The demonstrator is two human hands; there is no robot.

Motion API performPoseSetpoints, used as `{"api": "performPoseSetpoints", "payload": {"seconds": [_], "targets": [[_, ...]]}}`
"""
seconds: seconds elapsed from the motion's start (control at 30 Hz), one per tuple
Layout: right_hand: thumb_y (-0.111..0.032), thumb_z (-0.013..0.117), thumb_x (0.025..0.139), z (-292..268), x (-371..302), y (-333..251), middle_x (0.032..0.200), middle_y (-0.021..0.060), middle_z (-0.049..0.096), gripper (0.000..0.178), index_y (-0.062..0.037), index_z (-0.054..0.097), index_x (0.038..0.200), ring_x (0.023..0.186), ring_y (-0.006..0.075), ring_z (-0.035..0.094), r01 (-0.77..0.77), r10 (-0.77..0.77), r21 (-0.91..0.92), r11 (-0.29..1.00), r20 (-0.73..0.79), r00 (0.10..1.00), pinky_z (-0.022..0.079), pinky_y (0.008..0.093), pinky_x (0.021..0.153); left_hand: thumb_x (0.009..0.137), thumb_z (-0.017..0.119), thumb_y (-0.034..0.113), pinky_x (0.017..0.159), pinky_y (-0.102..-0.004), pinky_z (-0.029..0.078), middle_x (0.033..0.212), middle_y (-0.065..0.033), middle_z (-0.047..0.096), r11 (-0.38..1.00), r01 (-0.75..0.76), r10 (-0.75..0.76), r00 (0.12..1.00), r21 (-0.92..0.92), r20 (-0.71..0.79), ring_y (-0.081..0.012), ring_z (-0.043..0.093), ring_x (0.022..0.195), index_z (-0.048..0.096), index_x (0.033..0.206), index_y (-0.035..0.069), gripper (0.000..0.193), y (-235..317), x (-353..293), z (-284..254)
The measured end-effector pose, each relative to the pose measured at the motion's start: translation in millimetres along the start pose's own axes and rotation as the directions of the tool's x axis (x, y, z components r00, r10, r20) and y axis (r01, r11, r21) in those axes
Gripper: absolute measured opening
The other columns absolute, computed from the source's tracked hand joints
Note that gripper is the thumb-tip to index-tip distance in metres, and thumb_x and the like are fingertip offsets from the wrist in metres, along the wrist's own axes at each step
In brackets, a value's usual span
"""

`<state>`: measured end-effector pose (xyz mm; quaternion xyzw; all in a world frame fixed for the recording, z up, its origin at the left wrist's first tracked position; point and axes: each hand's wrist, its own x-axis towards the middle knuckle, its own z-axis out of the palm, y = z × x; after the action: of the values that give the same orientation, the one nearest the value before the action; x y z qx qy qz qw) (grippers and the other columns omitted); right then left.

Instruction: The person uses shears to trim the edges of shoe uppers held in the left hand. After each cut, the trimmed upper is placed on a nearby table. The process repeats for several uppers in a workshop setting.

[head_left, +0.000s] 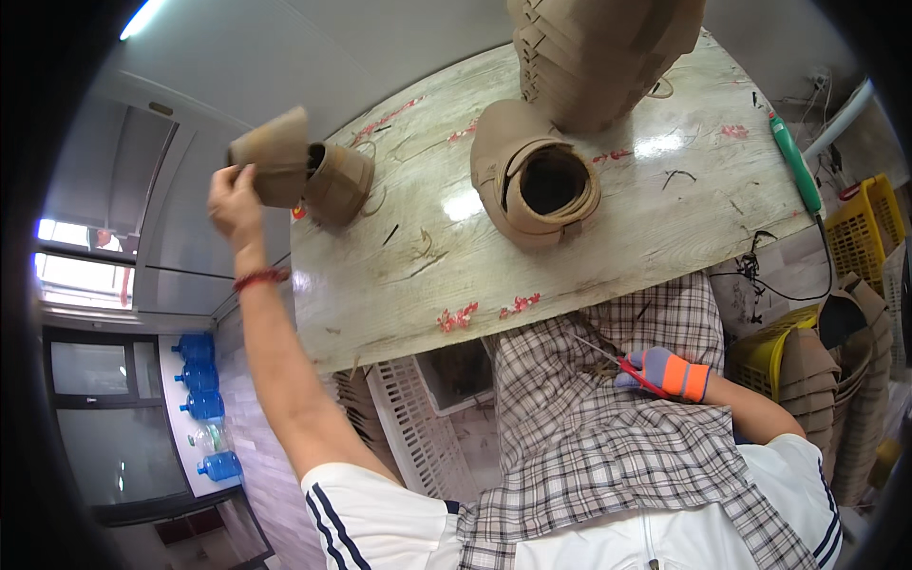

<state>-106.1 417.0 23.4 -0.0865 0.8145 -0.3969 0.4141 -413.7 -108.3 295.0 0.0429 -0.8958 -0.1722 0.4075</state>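
My left hand (235,204), bare, with a red bracelet at the wrist, stretches to the far left and grips a curved brown piece (275,171). Beside it, near the table's left edge, sits a small hollow brown stack (340,186). My right hand (665,370), in a purple and orange glove, rests over my lap, closed on red-handled scissors (642,377); their blades point to the left. On the middle of the table lies a roll of nested brown pieces (518,204) with a dark opening. A taller stack of the same brown pieces (608,66) stands behind it.
The worn whitish table (399,294) carries dark scraps. A green corded tool (794,161) lies along its right edge. Yellow baskets (866,223) and more brown stacks (807,370) stand at right. A white basket (410,418) is under the table; blue water bottles (201,375) line the left.
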Motion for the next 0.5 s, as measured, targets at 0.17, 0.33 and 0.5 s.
{"api": "performPoseSetpoints", "payload": {"seconds": [0.17, 0.33, 0.5], "targets": [[-0.038, 0.074, 0.089, -4, -29, -1, 0.078, 0.0122, 0.070, 0.037, -0.0057, 0.067, 0.105, 0.071, 0.0209, 0.071, 0.188, -0.141, 0.207, 0.960, -0.222, 0.965, 0.054, 0.0325, 0.065, 0.098, 0.060, 0.017, 0.099, -0.0396, 0.047, 0.121, -0.0161, 0.064, 0.467, 0.208, -0.263, 0.961, -0.859, 0.090, -0.0268, 0.063, 0.109, 0.059, 0.120, -0.006, 0.033, 41, -95, -154], [-0.009, 0.075, 0.081, -45, -52, -29, 0.071, 0.0094, 0.056, 0.036, -0.0019, 0.058, 0.112, 0.060, 0.0201, 0.061, 0.362, -0.364, -0.083, 0.928, -0.400, 0.841, 0.048, 0.0326, 0.058, 0.099, 0.052, 0.019, 0.112, -0.0645, 0.036, 0.128, -0.0184, 0.060, -0.389, 0.625, -0.415, 0.537, -0.677, 0.734, -0.0432, 0.056, 0.122, 0.053, 0.131, -0.005, 0.040, 91, -304, -188], [-0.021, 0.082, 0.069, -44, -38, -71, 0.084, 0.0115, 0.062, 0.041, -0.0040, 0.061, 0.100, 0.080, 0.0314, 0.061, 0.339, -0.496, -0.416, 0.844, -0.364, 0.788, 0.049, 0.0400, 0.072, 0.101, 0.049, 0.019, 0.109, -0.0613, 0.041, 0.120, -0.0144, 0.064, -0.676, 0.635, -0.406, 0.102, -0.374, 0.908, -0.0393, 0.057, 0.117, 0.053, 0.131, -0.002, 0.036, 119, -442, -151]]}}
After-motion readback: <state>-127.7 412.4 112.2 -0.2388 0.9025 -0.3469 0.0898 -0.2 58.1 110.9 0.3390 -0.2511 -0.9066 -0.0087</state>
